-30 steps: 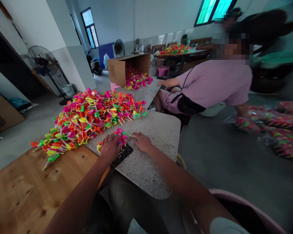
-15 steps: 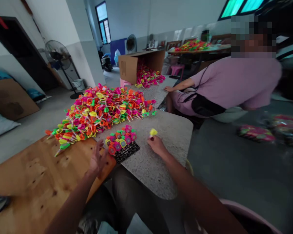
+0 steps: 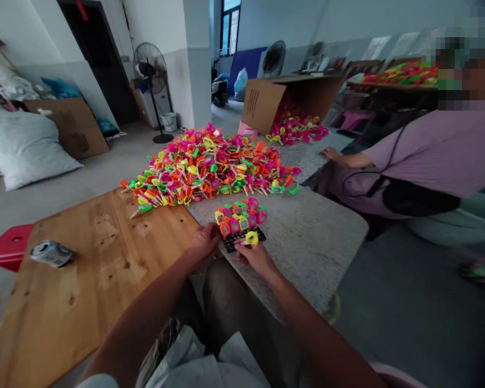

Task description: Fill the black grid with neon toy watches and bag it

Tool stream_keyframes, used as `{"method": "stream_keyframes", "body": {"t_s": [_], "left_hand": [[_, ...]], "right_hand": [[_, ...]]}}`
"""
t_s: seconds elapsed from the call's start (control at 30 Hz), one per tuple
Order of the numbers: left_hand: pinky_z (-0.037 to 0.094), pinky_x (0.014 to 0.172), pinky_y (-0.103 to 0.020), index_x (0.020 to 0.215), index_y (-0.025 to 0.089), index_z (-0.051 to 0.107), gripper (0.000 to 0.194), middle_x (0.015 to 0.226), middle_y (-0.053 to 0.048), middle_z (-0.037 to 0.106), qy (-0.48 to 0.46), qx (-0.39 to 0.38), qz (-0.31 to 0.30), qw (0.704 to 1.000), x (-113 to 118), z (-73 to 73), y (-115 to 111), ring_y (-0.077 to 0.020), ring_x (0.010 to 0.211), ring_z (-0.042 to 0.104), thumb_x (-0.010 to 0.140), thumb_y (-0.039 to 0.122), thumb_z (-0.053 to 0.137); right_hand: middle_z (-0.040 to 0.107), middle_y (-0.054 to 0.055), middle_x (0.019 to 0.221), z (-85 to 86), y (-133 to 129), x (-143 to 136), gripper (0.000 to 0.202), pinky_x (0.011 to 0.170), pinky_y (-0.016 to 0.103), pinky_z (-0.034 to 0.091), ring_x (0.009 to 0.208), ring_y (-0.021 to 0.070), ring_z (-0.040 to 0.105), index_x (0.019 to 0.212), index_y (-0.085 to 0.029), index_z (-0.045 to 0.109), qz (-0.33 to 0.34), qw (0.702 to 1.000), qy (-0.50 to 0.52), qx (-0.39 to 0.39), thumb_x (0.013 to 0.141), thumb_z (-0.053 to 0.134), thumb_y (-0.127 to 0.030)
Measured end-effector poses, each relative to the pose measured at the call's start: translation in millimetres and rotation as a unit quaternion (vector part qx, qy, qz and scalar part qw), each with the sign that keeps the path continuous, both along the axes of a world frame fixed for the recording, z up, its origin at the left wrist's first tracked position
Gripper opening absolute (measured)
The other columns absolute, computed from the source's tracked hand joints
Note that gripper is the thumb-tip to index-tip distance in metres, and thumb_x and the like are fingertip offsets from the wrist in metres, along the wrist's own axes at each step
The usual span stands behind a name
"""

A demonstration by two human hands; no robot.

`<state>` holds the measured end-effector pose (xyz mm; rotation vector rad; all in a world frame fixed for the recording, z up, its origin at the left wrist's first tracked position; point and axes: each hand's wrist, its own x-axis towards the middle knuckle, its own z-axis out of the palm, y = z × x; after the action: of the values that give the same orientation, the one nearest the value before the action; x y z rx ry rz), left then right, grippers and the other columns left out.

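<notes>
- While the right hand (image 3: 258, 260) is over the near edge of the tray, its thumb and fingers pinch one yellow plastic watch-shaped piece (image 3: 251, 237) with a pale stem.
- Left hand (image 3: 205, 241): at the tray's left end, fingers bent, narrow; can't tell whether it grips anything.
- Black plastic grid tray (image 3: 229, 243): flat on the speckled grey stone-look table (image 3: 307, 231). Far part packed with upright pink, orange, yellow and green pieces (image 3: 242, 222); near part shows open grid, so partly filled (slot count unreadable from here).
- Crushed-looking silver can (image 3: 52, 253): on its side, on the brown wooden board (image 3: 145, 253), left.
- Large loose multicoloured pile (image 3: 210, 167): beyond the tray, plenty left unracked.
- Person in pink shirt (image 3: 440, 153): seated, right.
- Brown cardboard box (image 3: 262, 105): behind the pile, more pieces spilling out.
</notes>
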<state>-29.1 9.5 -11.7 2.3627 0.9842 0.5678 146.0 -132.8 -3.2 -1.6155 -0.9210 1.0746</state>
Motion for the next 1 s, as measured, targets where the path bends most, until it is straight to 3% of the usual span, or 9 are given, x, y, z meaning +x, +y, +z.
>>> {"method": "stream_keyframes", "body": {"t_s": [0.13, 0.3, 0.43, 0.67, 0.8, 0.9, 1.0], "left_hand": [[0.047, 0.112, -0.046, 0.128, 0.018, 0.062, 0.039, 0.118, -0.011, 0.076, 0.014, 0.015, 0.009, 1.0, 13.1, 0.6, -1.2, -0.0272, 0.115, 0.068, 0.092, 0.032, 0.069], [0.047, 0.112, -0.046, 0.132, 0.018, 0.062, 0.043, 0.118, -0.012, 0.075, 0.025, 0.019, 0.002, 0.999, 21.0, -1.6, -0.8, -0.0293, 0.116, 0.067, 0.093, 0.035, 0.068], [0.047, 0.111, -0.045, 0.133, 0.019, 0.063, 0.042, 0.121, -0.012, 0.075, 0.031, 0.02, -0.008, 0.999, 23.9, -1.2, 2.6, -0.0294, 0.117, 0.067, 0.094, 0.034, 0.066], [0.046, 0.114, -0.047, 0.137, 0.021, 0.061, 0.044, 0.125, -0.012, 0.074, 0.03, 0.027, -0.038, 0.998, 26.2, 0.1, 4.9, -0.0289, 0.119, 0.067, 0.094, 0.029, 0.061], [0.047, 0.113, -0.046, 0.136, 0.02, 0.062, 0.042, 0.128, -0.013, 0.073, 0.025, 0.029, -0.06, 0.997, 29.7, 2.0, 13.2, -0.0287, 0.121, 0.067, 0.095, 0.027, 0.056], [0.05, 0.11, -0.045, 0.129, 0.019, 0.065, 0.037, 0.125, -0.013, 0.074, 0.022, 0.03, -0.08, 0.996, 28.8, 3.5, 25.1, -0.0277, 0.117, 0.068, 0.095, 0.027, 0.056], [0.051, 0.11, -0.044, 0.129, 0.019, 0.065, 0.037, 0.126, -0.011, 0.073, 0.017, 0.033, -0.109, 0.993, 24.0, 1.6, 38.8, -0.0257, 0.117, 0.067, 0.094, 0.025, 0.054]], "right_hand": [[0.076, 0.004, 0.088, -2.6, 8.0, -7.7, 0.029, 0.047, 0.023, 0.045, 0.061, 0.016, 0.067, 0.112, -0.019, 0.064, 0.014, 0.998, -0.042, -0.037, 0.089, 0.053, -0.033], [0.072, 0.002, 0.073, -20.1, 5.1, -2.2, 0.034, 0.055, 0.025, 0.046, 0.056, 0.0156, 0.063, 0.094, -0.018, 0.072, 0.039, 0.98, -0.193, -0.013, 0.095, 0.053, -0.046], [0.07, 0.002, 0.067, -23.3, 4.1, 1.0, 0.038, 0.067, 0.029, 0.048, 0.065, 0.0198, 0.067, 0.097, -0.018, 0.076, 0.035, 0.956, -0.292, 0.015, 0.098, 0.054, -0.049], [0.079, 0.014, 0.099, -14.8, 11.0, -11.8, 0.029, 0.082, 0.03, 0.047, 0.091, 0.0246, 0.072, 0.1, -0.015, 0.077, 0.056, 0.891, -0.451, -0.009, 0.1, 0.055, -0.035], [0.078, 0.013, 0.103, -10.9, 20.5, -32.4, 0.025, 0.084, 0.029, 0.047, 0.095, 0.024, 0.071, 0.104, -0.016, 0.076, 0.048, 0.892, -0.449, -0.032, 0.101, 0.057, -0.033], [0.078, 0.01, 0.103, 3.3, 16.4, -44.2, 0.018, 0.084, 0.027, 0.048, 0.095, 0.0214, 0.071, 0.107, -0.017, 0.073, 0.048, 0.921, -0.387, -0.003, 0.097, 0.06, -0.024], [0.077, 0.004, 0.088, 34.1, -9.5, -27.1, 0.021, 0.074, 0.025, 0.049, 0.081, 0.0173, 0.07, 0.093, -0.02, 0.074, 0.149, 0.95, -0.275, 0.001, 0.095, 0.053, -0.019]]}}
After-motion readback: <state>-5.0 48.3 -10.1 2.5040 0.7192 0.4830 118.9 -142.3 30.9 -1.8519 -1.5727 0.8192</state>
